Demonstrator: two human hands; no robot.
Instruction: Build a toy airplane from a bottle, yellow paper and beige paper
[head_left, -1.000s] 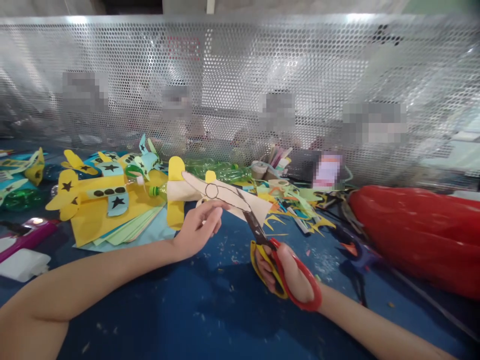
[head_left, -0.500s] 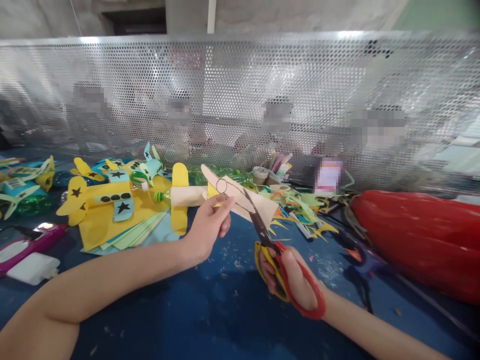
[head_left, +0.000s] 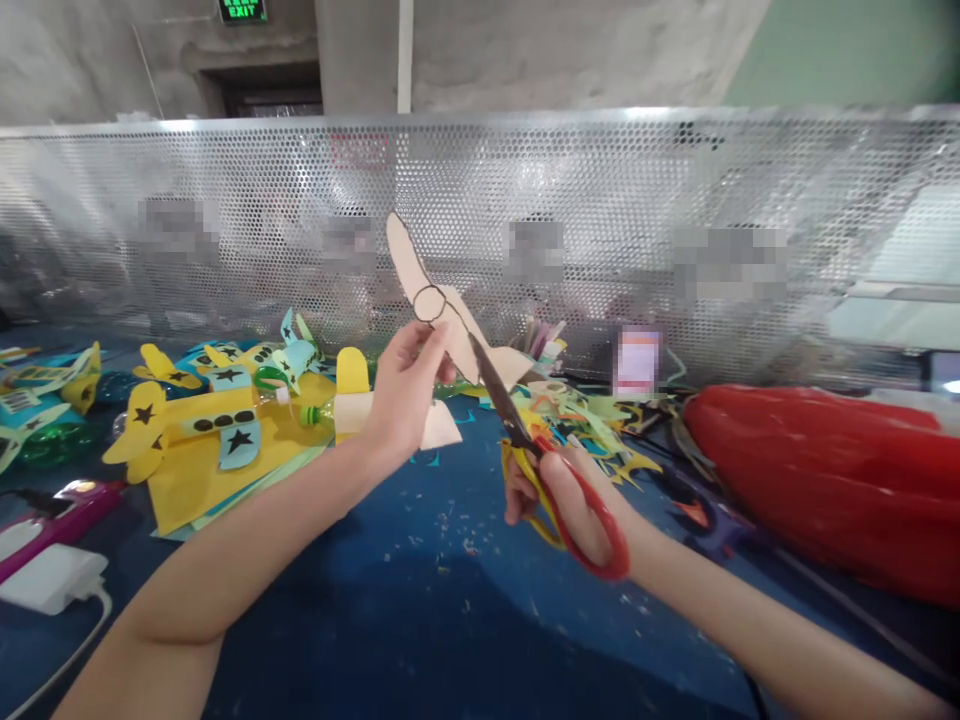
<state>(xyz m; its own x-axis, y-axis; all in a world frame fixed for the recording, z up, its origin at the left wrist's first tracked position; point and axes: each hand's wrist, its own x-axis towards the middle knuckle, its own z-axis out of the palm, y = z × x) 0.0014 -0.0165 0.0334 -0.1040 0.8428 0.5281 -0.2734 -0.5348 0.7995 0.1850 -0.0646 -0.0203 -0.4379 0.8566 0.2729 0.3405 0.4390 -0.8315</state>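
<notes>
Between thumb and fingers, my left hand (head_left: 411, 385) pinches a pale pink paper cutout (head_left: 405, 262) shaped like a propeller blade, with a circle drawn in dark line at its middle. The scissors (head_left: 583, 515), with one red and one yellow handle, are in my right hand (head_left: 574, 490). Their dark blades meet the paper on its right side, near a drawn outline, and look nearly closed. A strip of paper curls away beyond the blades. Behind my left wrist lies a bottle with a green cap (head_left: 313, 414), wrapped in pale paper, with a yellow paper wing (head_left: 352, 370).
Yellow and blue paper planes (head_left: 225, 420) lie at left on coloured sheets. Paper scraps (head_left: 592, 425) are heaped behind my right hand. A red bag (head_left: 817, 480) lies at right, a purple power strip (head_left: 71, 520) with a white charger at left. A perforated metal screen (head_left: 465, 190) stands behind.
The paper has been raised and tilted more upright, and the blades have closed further along it. The view has tipped upward, bringing an exit sign into sight.
</notes>
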